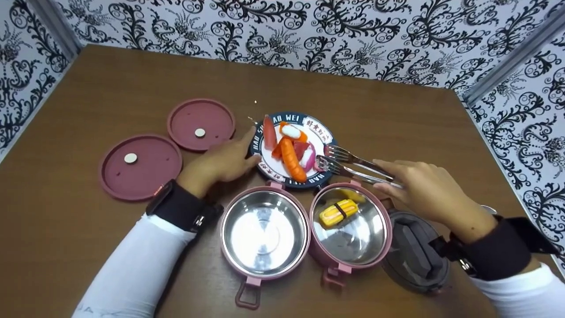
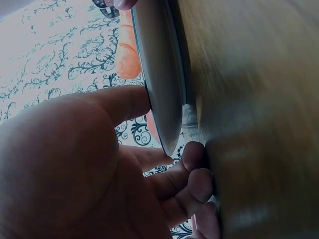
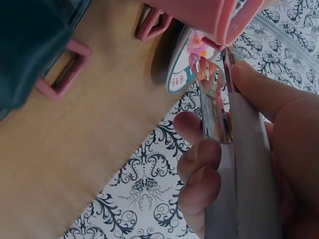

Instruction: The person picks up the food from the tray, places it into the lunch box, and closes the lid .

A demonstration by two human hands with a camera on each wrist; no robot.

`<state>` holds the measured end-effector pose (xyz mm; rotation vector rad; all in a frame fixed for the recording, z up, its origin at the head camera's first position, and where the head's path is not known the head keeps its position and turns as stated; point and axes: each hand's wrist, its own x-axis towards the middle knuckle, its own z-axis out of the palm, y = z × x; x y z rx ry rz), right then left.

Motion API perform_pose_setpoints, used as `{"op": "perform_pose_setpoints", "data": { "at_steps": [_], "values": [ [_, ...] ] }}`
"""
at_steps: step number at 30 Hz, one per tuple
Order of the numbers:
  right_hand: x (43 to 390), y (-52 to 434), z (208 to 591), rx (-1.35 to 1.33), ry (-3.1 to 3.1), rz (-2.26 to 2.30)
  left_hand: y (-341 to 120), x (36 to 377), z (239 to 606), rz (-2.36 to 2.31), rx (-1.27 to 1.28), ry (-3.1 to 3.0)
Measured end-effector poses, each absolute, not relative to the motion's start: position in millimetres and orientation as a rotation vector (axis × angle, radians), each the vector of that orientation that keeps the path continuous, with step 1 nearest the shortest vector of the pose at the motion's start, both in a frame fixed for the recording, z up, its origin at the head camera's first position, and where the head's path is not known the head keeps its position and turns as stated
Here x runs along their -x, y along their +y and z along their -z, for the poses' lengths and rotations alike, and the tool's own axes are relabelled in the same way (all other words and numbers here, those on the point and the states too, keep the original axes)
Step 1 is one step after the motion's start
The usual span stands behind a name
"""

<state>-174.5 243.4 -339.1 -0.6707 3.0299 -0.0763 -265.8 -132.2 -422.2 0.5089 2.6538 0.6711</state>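
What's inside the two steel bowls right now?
The right bowl holds one yellow egg sushi piece. The left bowl shows only bare steel. Nothing covers either.

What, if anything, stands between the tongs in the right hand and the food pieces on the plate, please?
Nothing visible does. The tongs, held by the right hand, have their forked tips over the plate rim, right beside the food pieces. The left hand touches the plate's opposite edge, out of the way.
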Motion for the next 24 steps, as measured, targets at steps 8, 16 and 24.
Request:
{"op": "perform_pose_setpoints", "data": {
  "at_steps": [8,16,24],
  "values": [
    [176.7,242.6,339.0,0.647,2.998,0.104,-132.2,268.2,421.3,-0.651,-0.517,2.656],
    [180.0,240.4,340.4,0.639,2.983,0.120,-131.8,268.0,418.9,-0.656,-0.528,2.642],
    [180.9,238.8,338.4,0.656,2.974,0.108,-131.8,266.5,423.0,-0.678,-0.513,2.650]
  ]
}}
